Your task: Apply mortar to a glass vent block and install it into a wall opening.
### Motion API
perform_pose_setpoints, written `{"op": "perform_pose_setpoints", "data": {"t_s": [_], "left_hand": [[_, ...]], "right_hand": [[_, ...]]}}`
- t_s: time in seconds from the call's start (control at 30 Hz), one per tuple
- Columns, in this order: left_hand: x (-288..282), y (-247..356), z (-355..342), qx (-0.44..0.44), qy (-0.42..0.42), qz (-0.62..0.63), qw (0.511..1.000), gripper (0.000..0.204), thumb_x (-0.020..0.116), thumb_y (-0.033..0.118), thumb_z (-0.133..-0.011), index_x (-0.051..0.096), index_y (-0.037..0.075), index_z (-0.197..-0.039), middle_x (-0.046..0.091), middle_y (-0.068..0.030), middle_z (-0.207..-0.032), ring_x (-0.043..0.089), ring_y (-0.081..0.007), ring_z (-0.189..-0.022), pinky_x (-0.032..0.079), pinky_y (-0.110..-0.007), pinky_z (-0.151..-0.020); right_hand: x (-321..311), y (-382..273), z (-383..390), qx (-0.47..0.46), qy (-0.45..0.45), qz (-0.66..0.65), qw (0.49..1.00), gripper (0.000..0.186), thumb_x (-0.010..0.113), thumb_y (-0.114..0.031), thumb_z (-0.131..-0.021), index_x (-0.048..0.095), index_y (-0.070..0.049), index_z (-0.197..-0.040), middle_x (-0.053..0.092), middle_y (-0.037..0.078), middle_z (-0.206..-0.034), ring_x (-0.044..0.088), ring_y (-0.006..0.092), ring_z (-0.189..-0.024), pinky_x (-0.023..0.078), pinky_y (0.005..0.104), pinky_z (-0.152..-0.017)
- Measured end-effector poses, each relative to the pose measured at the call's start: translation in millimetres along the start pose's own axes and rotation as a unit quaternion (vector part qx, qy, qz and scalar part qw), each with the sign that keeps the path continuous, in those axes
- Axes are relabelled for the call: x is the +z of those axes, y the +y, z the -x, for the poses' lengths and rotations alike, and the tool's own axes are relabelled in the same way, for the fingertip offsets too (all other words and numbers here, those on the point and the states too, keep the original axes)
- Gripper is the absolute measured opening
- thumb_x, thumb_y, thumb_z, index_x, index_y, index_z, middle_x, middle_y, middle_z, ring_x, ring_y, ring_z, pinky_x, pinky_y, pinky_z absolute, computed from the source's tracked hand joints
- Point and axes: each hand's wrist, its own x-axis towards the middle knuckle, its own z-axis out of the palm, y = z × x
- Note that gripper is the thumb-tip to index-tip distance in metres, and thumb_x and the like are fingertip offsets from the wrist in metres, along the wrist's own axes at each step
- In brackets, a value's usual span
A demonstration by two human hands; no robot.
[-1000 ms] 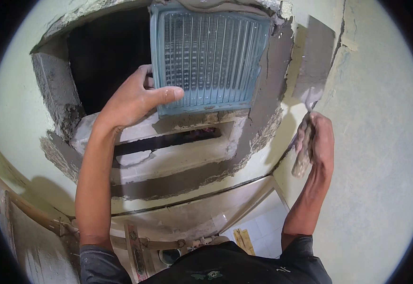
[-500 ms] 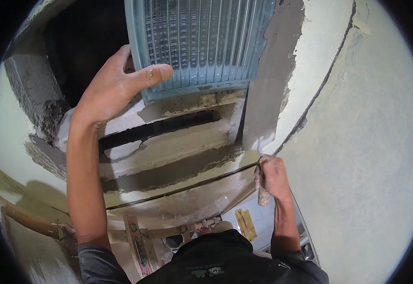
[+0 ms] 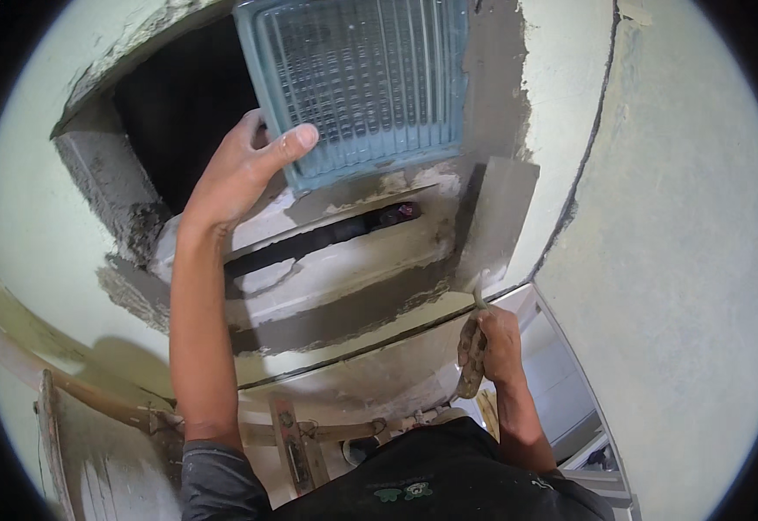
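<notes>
Since the fingers of the left hand (image 3: 233, 174) grip the glass block (image 3: 362, 87), above and right of them, only near its lower-left corner, it could tilt should they slacken, the right hand's (image 3: 502, 343) fingers being wrapped round the trowel (image 3: 499, 217).

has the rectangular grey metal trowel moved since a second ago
Yes: the trowel has moved down and left, closer to the pale, slotted wall block.
</notes>
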Motion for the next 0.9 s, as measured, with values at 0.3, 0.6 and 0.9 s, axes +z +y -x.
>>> {"op": "perform_pose_setpoints", "data": {"t_s": [0.3, 0.6, 0.9], "left_hand": [[-6, -2, -1, -0.013, -0.007, -0.030, 0.999, 0.087, 0.075, 0.055, -0.075, 0.052, -0.014, -0.122, 0.063, -0.0211, -0.107, 0.059, -0.0249, -0.104, 0.044, -0.033, -0.096], [-3, -3, 0, -0.010, -0.012, -0.042, 0.999, 0.093, 0.070, 0.064, -0.076, 0.053, -0.014, -0.123, 0.062, -0.0226, -0.111, 0.058, -0.0247, -0.103, 0.042, -0.034, -0.097], [-9, -1, -8, -0.110, 0.074, 0.137, 0.982, 0.117, 0.030, 0.089, -0.079, 0.039, -0.012, -0.138, 0.055, -0.0234, -0.125, 0.049, -0.0304, -0.121, 0.025, -0.048, -0.110]], "right_hand": [[46, 21, 0, 0.008, -0.103, 0.062, 0.993, 0.037, 0.044, -0.029, -0.093, 0.054, 0.001, -0.073, 0.056, 0.010, -0.059, 0.055, 0.0173, -0.048, 0.045, 0.0307, -0.046], [69, 30, -18, 0.042, -0.141, 0.005, 0.989, 0.038, 0.045, -0.028, -0.091, 0.054, 0.002, -0.070, 0.056, 0.010, -0.059, 0.056, 0.0183, -0.048, 0.045, 0.0316, -0.046], [107, 34, -11, 0.018, -0.265, 0.067, 0.962, 0.034, 0.046, -0.024, -0.092, 0.054, 0.001, -0.071, 0.055, 0.006, -0.059, 0.055, 0.0149, -0.052, 0.043, 0.0304, -0.048]]}}
